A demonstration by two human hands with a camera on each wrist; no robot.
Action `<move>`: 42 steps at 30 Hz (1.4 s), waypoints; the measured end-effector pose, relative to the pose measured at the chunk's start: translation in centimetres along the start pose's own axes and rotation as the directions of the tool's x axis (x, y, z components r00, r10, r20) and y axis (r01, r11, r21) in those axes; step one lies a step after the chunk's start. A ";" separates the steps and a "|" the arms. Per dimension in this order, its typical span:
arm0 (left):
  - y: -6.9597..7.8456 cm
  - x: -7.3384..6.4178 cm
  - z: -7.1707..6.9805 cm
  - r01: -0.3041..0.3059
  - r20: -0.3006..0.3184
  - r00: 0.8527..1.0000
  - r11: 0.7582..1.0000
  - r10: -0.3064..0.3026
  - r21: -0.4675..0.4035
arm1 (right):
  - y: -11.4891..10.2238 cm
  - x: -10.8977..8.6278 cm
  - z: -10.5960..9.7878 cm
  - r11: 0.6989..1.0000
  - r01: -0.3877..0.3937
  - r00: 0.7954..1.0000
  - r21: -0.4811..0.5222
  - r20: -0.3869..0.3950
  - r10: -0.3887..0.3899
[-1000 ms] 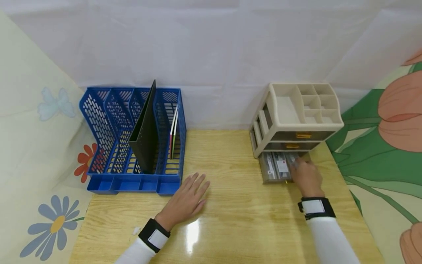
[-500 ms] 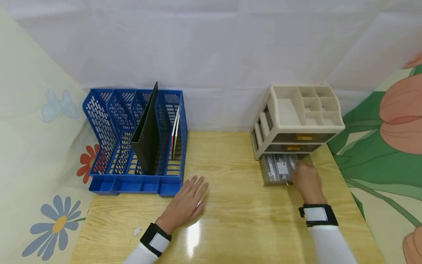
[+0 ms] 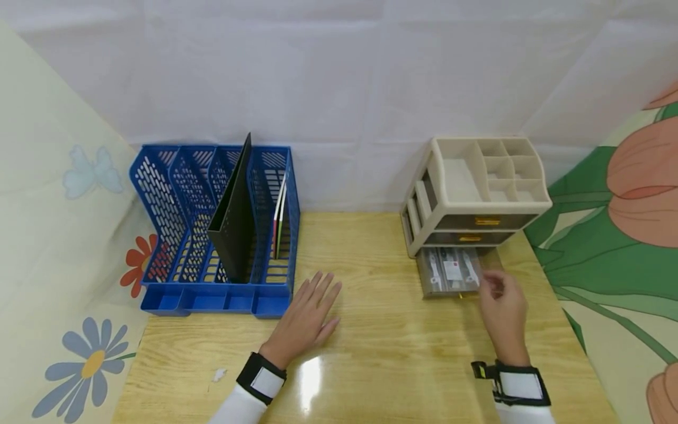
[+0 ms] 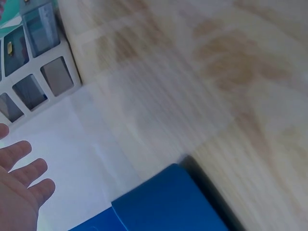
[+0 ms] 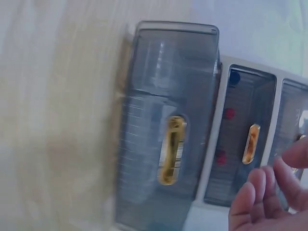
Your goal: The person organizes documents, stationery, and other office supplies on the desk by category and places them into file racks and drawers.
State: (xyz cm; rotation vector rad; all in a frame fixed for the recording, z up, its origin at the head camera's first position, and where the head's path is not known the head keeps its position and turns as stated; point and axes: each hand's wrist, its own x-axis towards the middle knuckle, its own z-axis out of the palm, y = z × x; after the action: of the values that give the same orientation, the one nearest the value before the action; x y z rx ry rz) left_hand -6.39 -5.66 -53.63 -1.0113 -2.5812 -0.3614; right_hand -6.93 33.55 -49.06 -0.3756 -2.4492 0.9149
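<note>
A cream desktop organizer [image 3: 445, 205] stands at the right in the head view, its bottom drawer [image 3: 430, 292] pulled out. Inside that drawer lie clear plastic packets [image 3: 452, 270] with small white pieces, too small to name. My right hand [image 3: 504, 315] hovers by the drawer's right front corner, fingers loosely curled. No object shows between its thumb and fingers. In the right wrist view the smoky drawer front carries a gold handle [image 5: 172, 150]. My left hand [image 3: 302, 323] is spread flat on the table, beside the front corner of the blue file rack [image 3: 212, 288], holding nothing.
A black folder [image 3: 235, 229] leans in the rack, and thin booklets [image 3: 279, 218] stand in its right slot. Two upper drawers [image 3: 484, 221] of the organizer are closed. A white cloth [image 3: 339, 106] hangs behind the wooden table [image 3: 371, 282].
My right hand has come out of the open drawer and back toward me, uncovering the packets on its right side. The left hand stays almost in place.
</note>
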 end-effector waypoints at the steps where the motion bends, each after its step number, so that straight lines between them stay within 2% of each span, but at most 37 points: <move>1: 0.0 0.2 0.0 -0.001 -0.006 1.000 1.000 0.001 0.002 | 0.2 -0.3 0.0 0.999 -0.052 0.999 0.011 -0.012 0.053; 3: 0.0 0.6 0.1 0.001 -0.013 1.000 1.000 -0.002 -0.007 | 0.7 -0.8 0.0 0.987 -0.153 0.988 0.043 -0.024 0.154; 6: 0.0 1.3 0.2 0.003 -0.024 1.000 1.000 -0.003 -0.021 | 1.5 -1.5 0.2 0.943 -0.309 0.950 0.125 -0.011 0.313; 7: 0.0 1.5 0.3 0.002 -0.028 1.000 1.000 -0.002 -0.023 | 1.8 -1.7 0.3 0.915 -0.361 0.931 0.179 0.011 0.365; 8: 0.0 1.7 0.4 0.003 -0.031 1.000 1.000 -0.004 -0.028 | 2.0 -1.8 0.4 0.875 -0.409 0.910 0.258 0.049 0.411; 9: 0.0 1.9 0.5 0.001 -0.035 0.999 1.000 -0.002 -0.023 | 2.3 -2.0 0.4 0.818 -0.450 0.889 0.358 0.092 0.449; 10: 0.0 2.0 0.6 0.003 -0.033 0.999 1.000 -0.003 -0.022 | 2.5 -2.2 0.4 0.747 -0.494 0.864 0.446 0.149 0.482; 11: 0.1 2.1 0.7 0.003 -0.033 0.999 1.000 -0.004 -0.020 | 2.7 -2.3 0.4 0.656 -0.534 0.836 0.534 0.217 0.504; 12: 0.1 2.3 0.8 0.003 -0.032 0.999 1.000 -0.004 -0.019 | 2.8 -2.4 0.4 0.547 -0.562 0.812 0.621 0.287 0.509; 14: 0.2 2.5 0.9 0.004 -0.026 1.000 1.000 -0.005 -0.015 | 3.3 -2.6 0.4 0.306 -0.601 0.770 0.738 0.432 0.470; 15: 0.2 2.5 1.0 0.003 -0.021 1.000 1.000 -0.003 -0.008 | 3.5 -2.6 0.3 0.209 -0.616 0.754 0.760 0.491 0.436; 17: 0.2 2.6 1.1 -0.003 -0.017 1.000 1.000 0.003 -0.003 | 3.7 -2.6 0.4 0.060 -0.650 0.720 0.758 0.588 0.368; 18: 0.1 2.6 1.2 -0.006 -0.014 1.000 1.000 0.006 0.003 | 3.8 -2.5 0.5 -0.002 -0.659 0.707 0.752 0.620 0.340; 19: 0.1 2.5 1.3 -0.009 -0.011 1.000 1.000 0.010 0.008 | 3.8 -2.4 0.6 -0.040 -0.668 0.695 0.743 0.642 0.323; 21: -0.1 2.4 1.4 -0.016 -0.003 1.000 1.000 0.016 0.016 | 3.9 -2.2 1.0 -0.077 -0.680 0.674 0.730 0.662 0.327; 23: -0.3 2.3 1.5 -0.021 0.008 1.000 1.000 0.021 0.018 | 4.0 -1.9 1.2 -0.099 -0.683 0.654 0.724 0.666 0.359; 27: -0.5 2.0 1.7 -0.026 0.026 0.999 0.999 0.026 0.019 | 4.2 -1.5 1.4 -0.123 -0.683 0.630 0.720 0.665 0.401; 29: -0.6 1.9 1.7 -0.025 0.031 0.999 0.999 0.025 0.021 | 4.2 -1.3 1.3 -0.125 -0.684 0.625 0.718 0.666 0.408; 31: -0.6 1.8 1.7 -0.026 0.035 0.999 0.999 0.025 0.021 | 4.1 -1.1 1.2 -0.123 -0.684 0.626 0.719 0.665 0.408; 38: -0.8 1.6 1.4 -0.029 0.028 0.999 0.999 0.028 0.015 | 3.7 0.0 0.9 -0.062 -0.668 0.686 0.741 0.646 0.335; 40: -1.0 1.4 1.4 -0.032 0.025 0.999 0.999 0.031 0.029 | 3.7 0.5 1.0 -0.064 -0.669 0.689 0.741 0.650 0.320; 42: -1.2 1.1 1.4 -0.032 0.032 0.999 0.999 0.030 0.041 | 3.6 0.9 1.3 -0.074 -0.674 0.684 0.735 0.659 0.312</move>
State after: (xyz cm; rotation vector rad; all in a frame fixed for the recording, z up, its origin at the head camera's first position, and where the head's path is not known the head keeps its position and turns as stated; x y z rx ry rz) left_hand -8.31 -5.34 -54.56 -1.0491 -2.5863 -0.2852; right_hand -8.12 35.94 -52.01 -0.6924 -1.1623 2.8377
